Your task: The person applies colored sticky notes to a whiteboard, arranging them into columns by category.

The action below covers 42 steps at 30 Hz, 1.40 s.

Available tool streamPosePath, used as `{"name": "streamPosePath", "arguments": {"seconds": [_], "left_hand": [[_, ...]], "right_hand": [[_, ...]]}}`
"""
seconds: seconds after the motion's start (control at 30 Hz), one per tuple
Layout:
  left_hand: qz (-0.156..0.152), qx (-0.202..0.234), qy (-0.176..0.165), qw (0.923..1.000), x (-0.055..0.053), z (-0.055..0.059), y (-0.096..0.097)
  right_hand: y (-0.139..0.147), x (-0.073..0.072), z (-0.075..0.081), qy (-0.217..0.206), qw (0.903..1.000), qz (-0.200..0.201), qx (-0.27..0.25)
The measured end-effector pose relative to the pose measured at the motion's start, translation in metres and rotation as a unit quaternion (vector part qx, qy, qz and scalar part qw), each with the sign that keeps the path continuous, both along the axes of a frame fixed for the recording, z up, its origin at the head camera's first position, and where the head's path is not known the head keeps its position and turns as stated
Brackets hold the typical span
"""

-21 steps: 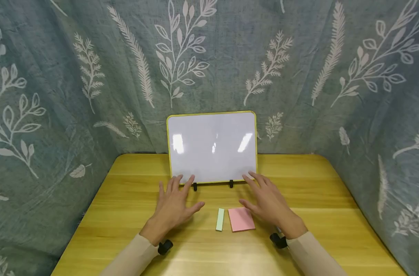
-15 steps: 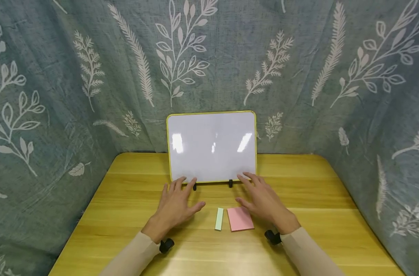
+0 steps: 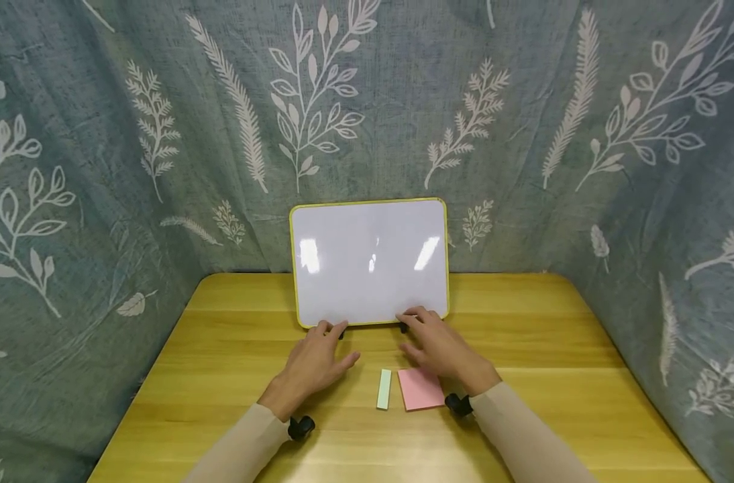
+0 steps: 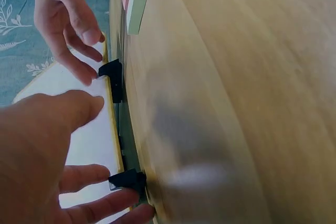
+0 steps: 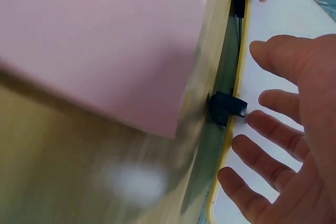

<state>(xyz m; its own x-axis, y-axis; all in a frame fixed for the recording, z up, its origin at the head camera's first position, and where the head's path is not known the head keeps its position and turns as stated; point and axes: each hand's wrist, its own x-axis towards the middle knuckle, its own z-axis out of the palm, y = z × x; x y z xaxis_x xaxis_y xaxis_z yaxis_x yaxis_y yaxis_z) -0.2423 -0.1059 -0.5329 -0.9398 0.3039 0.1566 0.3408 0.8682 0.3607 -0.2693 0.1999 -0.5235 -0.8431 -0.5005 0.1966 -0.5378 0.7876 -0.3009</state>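
Note:
A whiteboard [image 3: 370,261] with a yellow frame leans upright at the back of the table, held by two black stand feet, left [image 4: 126,183] and right [image 5: 227,107]. My left hand [image 3: 311,362] hovers at the board's lower left, its fingers spread around the left foot, thumb apart. By the right foot is my right hand [image 3: 442,349], with fingers loosely bent and spread; one fingertip [image 5: 257,119] lies very close to that foot. Contact is hard to tell for either hand. Between the wrists lie a pink sticky note pad [image 3: 420,390] and a narrow pale green sticky pad [image 3: 384,389].
The wooden table [image 3: 222,382] extends to both sides of the arms. Behind and beside it hangs a blue-green curtain [image 3: 397,87] with white leaf prints. A black wrist camera [image 3: 301,428] sits on the left wrist, another [image 3: 459,404] on the right.
My right hand has moved left to the right stand foot. My left hand has shifted slightly right, its fingers now closer together. The whiteboard and sticky pads have not moved.

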Motion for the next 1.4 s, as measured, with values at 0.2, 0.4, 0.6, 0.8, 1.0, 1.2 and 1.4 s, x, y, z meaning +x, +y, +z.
{"name": "streamPosePath", "arguments": {"seconds": [0.2, 0.4, 0.6, 0.8, 1.0, 1.2, 1.4], "left_hand": [[0.003, 0.011, 0.004, 0.9999, 0.000, -0.001, 0.001], [-0.007, 0.009, 0.011, 0.9999, -0.002, -0.004, 0.004], [-0.019, 0.009, 0.002, 0.9998, 0.001, -0.004, 0.007], [-0.021, -0.005, 0.017, 0.9996, 0.002, -0.001, 0.007], [-0.036, 0.000, 0.008, 0.9993, 0.002, 0.001, 0.010], [-0.036, 0.003, 0.004, 0.9993, 0.005, 0.002, 0.009], [-0.053, -0.003, -0.002, 0.9986, 0.008, 0.005, 0.010]], "right_hand": [[-0.005, -0.006, 0.000, 0.002, 0.9999, 0.003, 0.011], [-0.002, -0.008, -0.001, 0.006, 0.9999, 0.007, 0.010], [0.002, -0.004, -0.007, -0.003, 1.0000, -0.003, -0.004], [0.001, -0.003, -0.008, 0.010, 0.9996, 0.005, -0.026], [0.005, 0.002, -0.006, 0.012, 0.9994, -0.008, -0.032], [0.005, 0.006, -0.002, 0.010, 0.9995, -0.007, -0.030], [0.008, 0.012, 0.001, 0.012, 0.9995, -0.013, -0.025]]}}
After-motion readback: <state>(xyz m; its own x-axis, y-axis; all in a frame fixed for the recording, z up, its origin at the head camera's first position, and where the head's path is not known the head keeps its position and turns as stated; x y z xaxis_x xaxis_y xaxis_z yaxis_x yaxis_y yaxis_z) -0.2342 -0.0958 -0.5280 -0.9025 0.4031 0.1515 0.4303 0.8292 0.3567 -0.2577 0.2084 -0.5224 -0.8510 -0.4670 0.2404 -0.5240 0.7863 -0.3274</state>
